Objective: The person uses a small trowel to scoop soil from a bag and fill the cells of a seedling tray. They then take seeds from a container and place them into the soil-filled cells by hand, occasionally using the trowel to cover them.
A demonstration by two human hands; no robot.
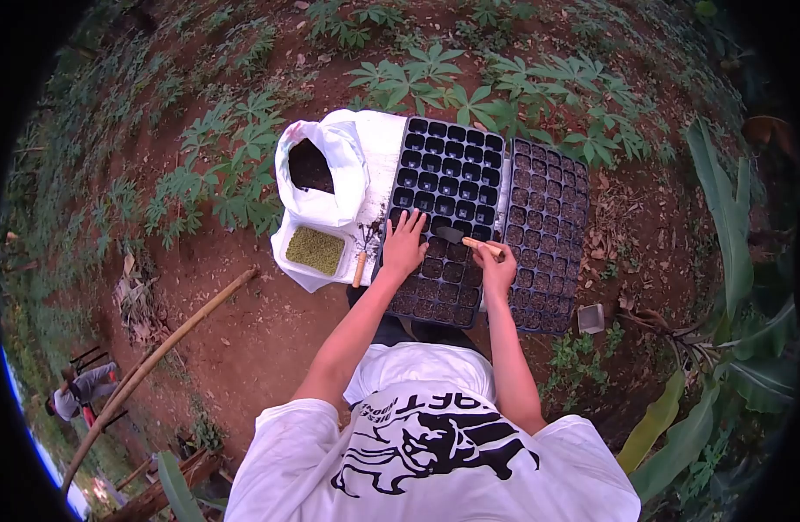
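A black seedling tray (452, 187) lies in front of me, its far cells without soil and its near cells filled with dark soil. My left hand (405, 247) rests on the tray's left side with its fingers spread. In my right hand (496, 265) is the wooden handle of a small trowel (450, 235), whose dark blade is over the middle cells. To the right is a second tray (543, 235), filled with soil. A white bag of soil (311, 167) stands open at the left, behind a container of green granules (316, 251) and a small wooden-handled rake (360, 268).
The trays and bag rest on a white board (381, 148). Leafy plants (422, 78) grow beyond it. A small square container (591, 318) is on the ground at the right. A long pole (170, 348) slants at the left, near another person (74, 396).
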